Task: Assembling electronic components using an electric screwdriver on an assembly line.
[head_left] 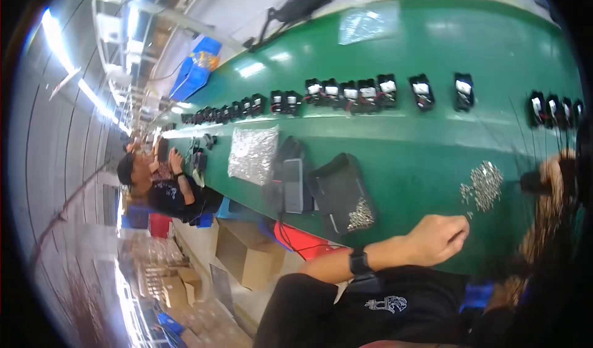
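My left hand [437, 240] rests over the green table with its fingers curled in; what they pinch, if anything, is hidden. Just beyond it lies a loose pile of small silver screws [485, 186], a few of them strayed toward my fingers. At the far right, partly lost in the dark rim, my right hand [554, 167] is closed around a black part [535, 183] whose kind I cannot make out. Several black units with white labels [537, 110] stand just past that hand.
A black tray [333, 190] holds more screws, beside a grey box-shaped device [294, 186] and a clear bag of silver pieces [253, 155]. Black units [387, 91] line the table. A co-worker [167, 184] sits at left; a cardboard box [247, 252] stands below the edge.
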### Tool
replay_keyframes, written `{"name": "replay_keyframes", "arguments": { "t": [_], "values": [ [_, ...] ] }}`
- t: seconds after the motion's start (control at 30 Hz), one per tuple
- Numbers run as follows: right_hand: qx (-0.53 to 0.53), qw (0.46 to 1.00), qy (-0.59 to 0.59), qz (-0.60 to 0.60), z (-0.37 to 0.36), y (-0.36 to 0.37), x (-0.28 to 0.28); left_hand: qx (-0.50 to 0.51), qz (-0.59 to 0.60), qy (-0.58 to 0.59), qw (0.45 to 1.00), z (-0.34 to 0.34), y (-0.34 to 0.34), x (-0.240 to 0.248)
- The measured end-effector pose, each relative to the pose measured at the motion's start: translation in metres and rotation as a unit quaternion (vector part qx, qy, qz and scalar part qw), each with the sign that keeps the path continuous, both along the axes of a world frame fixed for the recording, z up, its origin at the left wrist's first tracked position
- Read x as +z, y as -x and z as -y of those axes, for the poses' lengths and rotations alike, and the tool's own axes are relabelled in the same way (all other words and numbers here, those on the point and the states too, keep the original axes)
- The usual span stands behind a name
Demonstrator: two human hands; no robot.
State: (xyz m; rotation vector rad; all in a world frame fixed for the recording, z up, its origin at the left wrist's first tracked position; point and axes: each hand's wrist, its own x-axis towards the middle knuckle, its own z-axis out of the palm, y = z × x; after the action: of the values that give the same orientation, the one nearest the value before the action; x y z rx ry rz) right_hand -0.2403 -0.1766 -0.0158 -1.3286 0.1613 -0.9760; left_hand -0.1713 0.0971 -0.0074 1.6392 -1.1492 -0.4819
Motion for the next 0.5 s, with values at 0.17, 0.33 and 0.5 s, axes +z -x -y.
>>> {"name": "replay_keyframes", "arguments": {
  "t": [0.17,0.33,0.5],
  "values": [
    [-0.032,0.996,0.079,-0.014,-0.003,0.006,0.012,0.093,-0.214,-0.008,0.972,-0.002,-0.007,-0.023],
    [-0.007,0.994,0.102,-0.021,-0.004,-0.001,-0.001,0.094,-0.289,0.086,0.949,-0.014,-0.02,-0.04],
    [-0.067,0.986,0.151,-0.017,-0.023,0.019,0.034,0.134,-0.135,0.098,0.977,-0.027,-0.039,-0.013]
  ]
}}
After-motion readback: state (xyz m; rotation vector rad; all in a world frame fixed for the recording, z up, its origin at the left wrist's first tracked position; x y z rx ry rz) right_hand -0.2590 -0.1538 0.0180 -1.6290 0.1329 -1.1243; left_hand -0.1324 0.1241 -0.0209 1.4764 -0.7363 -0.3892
